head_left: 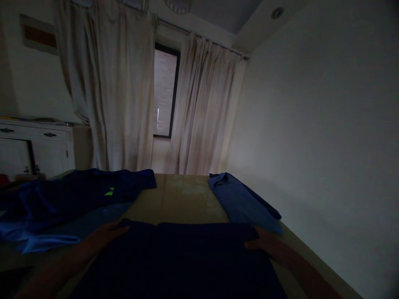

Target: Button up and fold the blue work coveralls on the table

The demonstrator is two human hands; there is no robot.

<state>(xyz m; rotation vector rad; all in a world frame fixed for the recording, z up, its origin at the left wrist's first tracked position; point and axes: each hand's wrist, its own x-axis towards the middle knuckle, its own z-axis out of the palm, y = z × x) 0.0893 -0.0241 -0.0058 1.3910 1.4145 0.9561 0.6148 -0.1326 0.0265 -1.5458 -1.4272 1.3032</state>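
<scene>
A dark navy garment (187, 261) spreads in front of me over the near part of the table, its far edge running almost straight across. In the dim light I cannot make out what kind of garment it is. My left hand (109, 234) grips its far left corner, thumb lying on top and fingers hidden beneath the cloth. At the far right corner my right hand (262, 241) holds it the same way, thumb over the fabric.
Blue clothes with a small green mark (109, 191) lie heaped at the left of the table (181, 195). A folded lighter blue garment (243, 199) rests at the right, near the wall (327, 124). Beyond are curtains (121, 91) and a white cabinet (51, 145).
</scene>
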